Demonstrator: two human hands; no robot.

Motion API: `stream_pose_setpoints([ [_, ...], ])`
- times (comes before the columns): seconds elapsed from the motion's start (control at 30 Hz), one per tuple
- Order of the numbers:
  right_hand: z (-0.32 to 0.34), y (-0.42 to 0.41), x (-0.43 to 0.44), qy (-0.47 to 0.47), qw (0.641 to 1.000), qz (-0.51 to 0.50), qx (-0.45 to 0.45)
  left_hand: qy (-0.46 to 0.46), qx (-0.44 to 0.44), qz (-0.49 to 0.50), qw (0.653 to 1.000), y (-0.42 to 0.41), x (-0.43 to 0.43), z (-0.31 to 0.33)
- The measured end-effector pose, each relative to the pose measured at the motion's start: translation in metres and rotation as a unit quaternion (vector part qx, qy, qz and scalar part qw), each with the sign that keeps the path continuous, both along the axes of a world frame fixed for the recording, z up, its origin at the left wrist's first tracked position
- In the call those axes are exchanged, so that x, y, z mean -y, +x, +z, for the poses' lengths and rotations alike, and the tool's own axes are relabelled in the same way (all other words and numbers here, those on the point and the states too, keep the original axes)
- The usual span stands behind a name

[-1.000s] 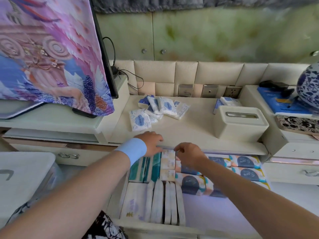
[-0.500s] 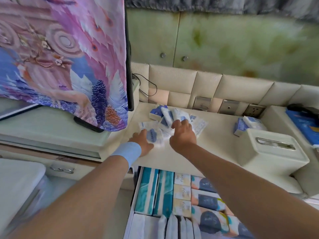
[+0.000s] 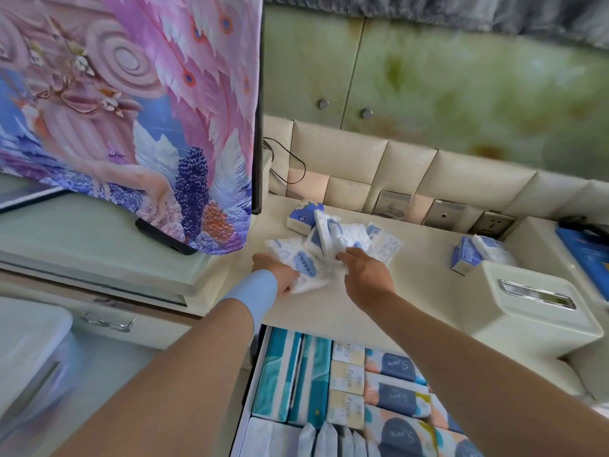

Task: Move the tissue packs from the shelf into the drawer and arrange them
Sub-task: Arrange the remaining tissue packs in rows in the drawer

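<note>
The loose tissue packs (image 3: 333, 235) lie in a jumbled heap on the cream shelf (image 3: 428, 285), towards its back left, just beside the hanging edge of the patterned pink-and-blue cloth (image 3: 131, 110). The left hand (image 3: 280, 273), with a pale blue wristband (image 3: 253, 295) on its wrist, has its fingers curled under a white-and-blue pack (image 3: 308, 270) at the near edge of the heap and grips it. The right hand (image 3: 367, 275) reaches into the heap from the other side; its fingertips are buried among the wrappers, so I cannot tell whether they grip one. Two more small packs (image 3: 474, 255) sit apart to the right, touching the back of a cream tissue box (image 3: 527, 321). Below the shelf edge the drawer (image 3: 247, 404) stands open, already holding teal packs (image 3: 283, 374) at the left, cream packs (image 3: 347, 380) in the middle and navy-labelled packs (image 3: 395, 394) at the right, set close together in rows.
</note>
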State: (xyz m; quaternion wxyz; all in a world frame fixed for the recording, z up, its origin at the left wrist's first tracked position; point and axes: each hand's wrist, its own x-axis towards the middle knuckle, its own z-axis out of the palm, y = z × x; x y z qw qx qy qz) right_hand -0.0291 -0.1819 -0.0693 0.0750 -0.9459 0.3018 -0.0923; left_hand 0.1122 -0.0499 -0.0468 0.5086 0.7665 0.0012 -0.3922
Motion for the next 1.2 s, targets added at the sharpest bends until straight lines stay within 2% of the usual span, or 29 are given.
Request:
stream_pose_setpoints([
  [0.13, -0.002, -0.027, -0.006, -0.018, 0.999, 0.006, 0.051, -0.042, -0.045, -0.072, 0.995, -0.009, -0.003, 0.005],
  [0.2, -0.003, -0.046, -0.012, -0.034, 0.997, -0.004, 0.067, -0.045, -0.039, -0.091, 0.994, -0.01, -0.005, 0.008],
  [0.33, -0.01, -0.088, -0.028, -0.009, 1.0, -0.028, 0.005, 0.01, -0.024, -0.118, 0.993, -0.006, -0.017, 0.008],
  [0.47, -0.019, -0.114, -0.034, 0.004, 0.999, 0.009, -0.04, 0.06, -0.022, -0.141, 0.988, -0.015, -0.029, 0.008],
  [0.53, -0.017, -0.115, -0.03, 0.03, 0.999, -0.009, -0.043, 0.054, -0.03, -0.153, 0.986, -0.028, -0.031, 0.012],
  [0.63, -0.006, -0.106, -0.025, 0.091, 0.989, -0.023, -0.115, 0.033, -0.024, -0.181, 0.983, -0.047, -0.031, 0.016],
  [0.73, 0.007, -0.109, -0.032, 0.064, 0.988, -0.036, -0.137, 0.02, 0.004, -0.191, 0.981, -0.067, -0.032, 0.021],
  [0.83, 0.013, -0.121, -0.044, 0.048, 0.981, -0.063, -0.175, -0.003, -0.008, -0.188, 0.982, -0.088, -0.035, 0.025],
  [0.9, 0.016, -0.133, -0.05, 0.065, 0.978, -0.105, -0.167, -0.021, -0.017, -0.2, 0.979, -0.1, -0.036, 0.027],
  [0.97, 0.023, -0.147, -0.052, 0.147, 0.969, -0.169, -0.104, -0.041, -0.016, -0.209, 0.977, -0.112, -0.037, 0.031],
  [1.03, 0.031, -0.164, -0.05, 0.241, 0.941, -0.238, -0.008, -0.058, -0.015, -0.199, 0.978, -0.122, -0.037, 0.038],
  [1.1, 0.041, -0.182, -0.047, 0.327, 0.887, -0.317, 0.08, -0.063, -0.005, -0.197, 0.978, -0.133, -0.037, 0.043],
  [1.13, 0.046, -0.193, -0.046, 0.391, 0.842, -0.346, 0.133, -0.061, 0.001, -0.2, 0.978, -0.138, -0.037, 0.045],
  [1.2, 0.06, -0.215, -0.049, 0.57, 0.709, -0.332, 0.251, -0.059, 0.003, -0.212, 0.975, -0.149, -0.039, 0.049],
])
